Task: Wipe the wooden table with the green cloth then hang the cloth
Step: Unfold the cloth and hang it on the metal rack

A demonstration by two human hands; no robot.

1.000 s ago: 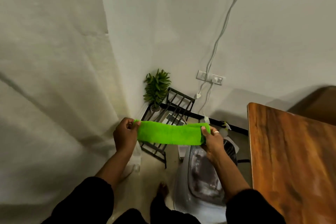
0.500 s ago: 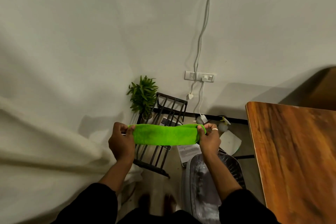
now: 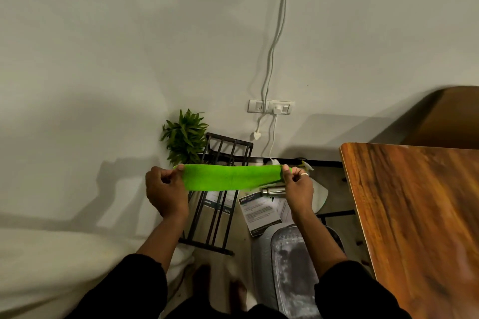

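**A:** What are the fingers doing?

**B:** They are curled in on both sides, and each set pinches one end of the cloth against the thumb. The left hand has the left end and the right hand has the right end. There is a ring on one right finger.

**A:** And how is the cloth held?

**B:** It is bright green, gathered into a narrow band and pulled level between the two hands. It hangs in the air and touches nothing else.

**A:** What lies under it?

**B:** A black metal rack stands on the floor, with printed papers and a steel bottle beside it.

**A:** Where is the bench?

**B:** Off to the right, apart from the cloth. It is brown wood with a rounded corner.

**A:** And farther back?

**B:** A small green plant sits in the corner, and a wall socket has white cables running up from it.
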